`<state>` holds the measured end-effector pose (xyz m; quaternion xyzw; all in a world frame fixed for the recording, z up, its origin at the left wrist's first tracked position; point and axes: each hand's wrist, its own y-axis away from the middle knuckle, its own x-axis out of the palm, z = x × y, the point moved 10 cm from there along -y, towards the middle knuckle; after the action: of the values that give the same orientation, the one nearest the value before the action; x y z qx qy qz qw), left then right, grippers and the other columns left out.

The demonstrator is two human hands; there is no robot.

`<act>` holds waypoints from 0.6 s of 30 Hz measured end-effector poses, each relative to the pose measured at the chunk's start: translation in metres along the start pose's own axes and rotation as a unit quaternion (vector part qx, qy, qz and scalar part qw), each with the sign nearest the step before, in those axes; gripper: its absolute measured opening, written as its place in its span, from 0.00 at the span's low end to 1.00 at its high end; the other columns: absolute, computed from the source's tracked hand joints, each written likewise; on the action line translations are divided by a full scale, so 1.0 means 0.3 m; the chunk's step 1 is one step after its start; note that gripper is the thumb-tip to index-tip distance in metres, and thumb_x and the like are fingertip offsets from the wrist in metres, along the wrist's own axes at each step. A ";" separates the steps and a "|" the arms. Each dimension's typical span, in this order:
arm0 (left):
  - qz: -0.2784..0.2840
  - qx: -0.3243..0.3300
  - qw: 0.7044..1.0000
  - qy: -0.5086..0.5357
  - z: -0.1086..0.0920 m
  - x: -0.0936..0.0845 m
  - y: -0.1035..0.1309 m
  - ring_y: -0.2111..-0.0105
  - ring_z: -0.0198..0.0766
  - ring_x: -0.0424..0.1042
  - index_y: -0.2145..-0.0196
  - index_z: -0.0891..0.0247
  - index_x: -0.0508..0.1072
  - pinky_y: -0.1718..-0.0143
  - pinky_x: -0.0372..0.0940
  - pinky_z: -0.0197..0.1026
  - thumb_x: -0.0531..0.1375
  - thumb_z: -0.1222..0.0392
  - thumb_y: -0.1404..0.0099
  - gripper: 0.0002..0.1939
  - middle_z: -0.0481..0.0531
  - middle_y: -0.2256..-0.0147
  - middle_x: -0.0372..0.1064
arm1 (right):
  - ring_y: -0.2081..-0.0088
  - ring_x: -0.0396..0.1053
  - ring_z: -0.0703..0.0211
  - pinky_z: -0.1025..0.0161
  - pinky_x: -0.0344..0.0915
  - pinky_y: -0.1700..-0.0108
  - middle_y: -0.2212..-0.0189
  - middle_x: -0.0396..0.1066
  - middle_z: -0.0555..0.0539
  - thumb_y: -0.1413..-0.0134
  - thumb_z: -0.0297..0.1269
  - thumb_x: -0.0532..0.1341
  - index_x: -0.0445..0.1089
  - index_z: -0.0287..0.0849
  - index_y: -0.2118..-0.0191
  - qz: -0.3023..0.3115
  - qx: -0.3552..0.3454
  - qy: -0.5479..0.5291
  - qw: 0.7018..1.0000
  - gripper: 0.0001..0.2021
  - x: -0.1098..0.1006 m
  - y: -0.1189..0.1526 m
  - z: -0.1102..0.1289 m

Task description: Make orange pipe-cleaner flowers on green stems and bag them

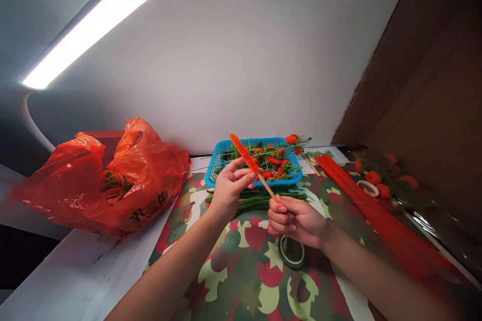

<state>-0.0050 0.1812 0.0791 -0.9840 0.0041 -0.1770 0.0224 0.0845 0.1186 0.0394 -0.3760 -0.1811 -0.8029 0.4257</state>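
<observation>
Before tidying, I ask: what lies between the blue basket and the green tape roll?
In the head view, green stems lie between them; the right hand, gripping a stick, also shows there.

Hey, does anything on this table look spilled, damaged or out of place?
Nothing looks spilled or damaged. Slightly untidy, though: a few green stems stick out past the right side of the blue basket, while most orange flowers lie inside.

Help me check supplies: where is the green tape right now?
In the head view, the green tape is right of centre, just below the right hand, against the patterned sheet.
</observation>
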 end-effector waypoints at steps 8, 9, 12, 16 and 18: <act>-0.029 -0.017 0.999 0.042 0.036 -0.009 0.001 0.71 0.35 0.74 0.54 0.64 0.68 0.75 0.63 0.32 0.72 0.61 0.58 0.32 0.48 0.72 0.77 | 0.84 0.40 0.71 0.66 0.48 0.73 0.85 0.43 0.60 0.41 0.43 0.58 0.55 0.41 0.76 -0.034 -0.016 0.022 0.999 0.17 -0.009 -0.003 0.000; -0.030 -0.022 0.998 0.047 0.038 -0.009 0.002 0.72 0.35 0.74 0.54 0.64 0.68 0.74 0.63 0.32 0.73 0.61 0.58 0.33 0.48 0.72 0.77 | 0.84 0.40 0.71 0.66 0.48 0.73 0.85 0.43 0.60 0.41 0.43 0.58 0.55 0.41 0.76 -0.033 -0.016 0.020 0.999 0.17 -0.007 -0.003 0.000; -0.027 -0.031 0.997 0.059 0.042 -0.004 0.002 0.72 0.34 0.74 0.54 0.65 0.67 0.73 0.64 0.32 0.73 0.62 0.58 0.33 0.48 0.73 0.77 | 0.84 0.41 0.71 0.67 0.48 0.73 0.85 0.44 0.60 0.41 0.43 0.58 0.55 0.41 0.76 -0.025 -0.012 0.009 1.000 0.17 0.001 -0.002 -0.005; -0.025 -0.034 0.997 0.068 0.047 -0.006 0.002 0.73 0.33 0.73 0.56 0.64 0.68 0.71 0.64 0.33 0.72 0.62 0.58 0.31 0.47 0.74 0.76 | 0.84 0.39 0.71 0.67 0.48 0.73 0.85 0.43 0.60 0.41 0.43 0.58 0.54 0.41 0.76 -0.021 -0.008 -0.001 1.000 0.18 0.006 -0.003 -0.010; -0.025 -0.036 0.997 0.070 0.051 -0.008 0.001 0.73 0.33 0.73 0.57 0.64 0.69 0.70 0.64 0.34 0.72 0.62 0.58 0.30 0.47 0.74 0.76 | 0.83 0.39 0.71 0.67 0.48 0.73 0.85 0.43 0.60 0.42 0.43 0.59 0.54 0.41 0.76 -0.022 -0.006 -0.003 1.000 0.18 0.006 -0.003 -0.011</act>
<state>-0.0019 0.1817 0.0638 -0.9691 -0.0129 -0.2458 -0.0175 0.0815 0.1161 0.0386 -0.3772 -0.1861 -0.8117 0.4051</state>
